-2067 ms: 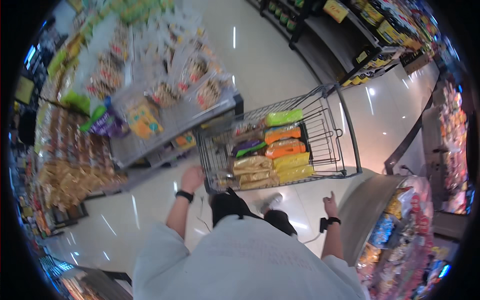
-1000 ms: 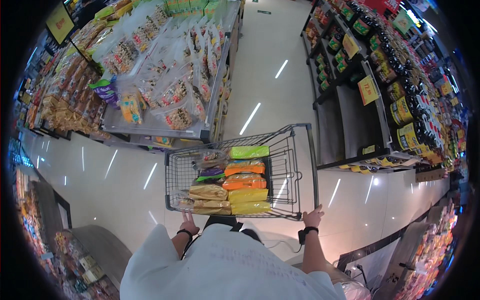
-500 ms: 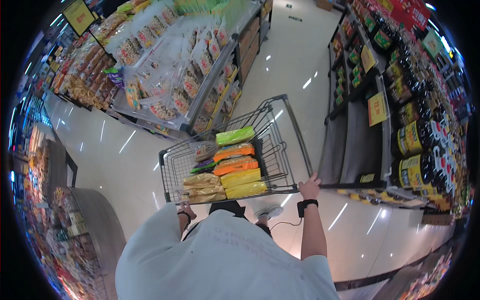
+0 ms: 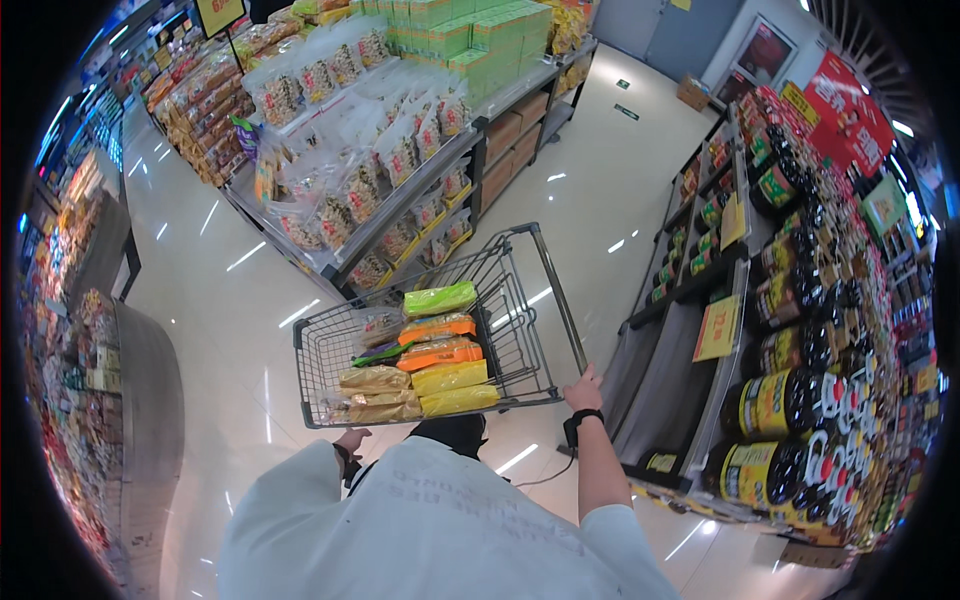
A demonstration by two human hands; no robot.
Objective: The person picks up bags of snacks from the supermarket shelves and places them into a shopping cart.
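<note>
A grey wire shopping cart (image 4: pixel 340 325) stands sideways in front of me, its handle (image 4: pixel 562 308) toward the right. My right hand (image 4: pixel 584 388) is closed round the near end of that handle; a black band sits on the wrist. Just off the cart's near left rim is my left hand (image 4: pixel 352 440), small in view, its fingers reaching out and seemingly touching nothing. Inside the cart lie a green bag (image 4: pixel 440 298), two orange bags (image 4: pixel 440 353), yellow packs (image 4: pixel 455 400), tan packs (image 4: pixel 378 406) and a clear bag of brownish food (image 4: pixel 380 325).
Ahead, a display stand (image 4: pixel 400 215) carries clear bags and green boxes (image 4: pixel 510 25). A shelf (image 4: pixel 620 390) with dark jars (image 4: pixel 765 405) runs close along the right. A curved grey counter (image 4: pixel 150 400) stands at left. Glossy floor (image 4: pixel 570 190) leads between stand and shelf toward grey doors (image 4: pixel 670 35).
My view has tilted up and turned, showing more of the far aisle. The cart now sits further left and lower in view. My left hand has come away from the cart's rim.
</note>
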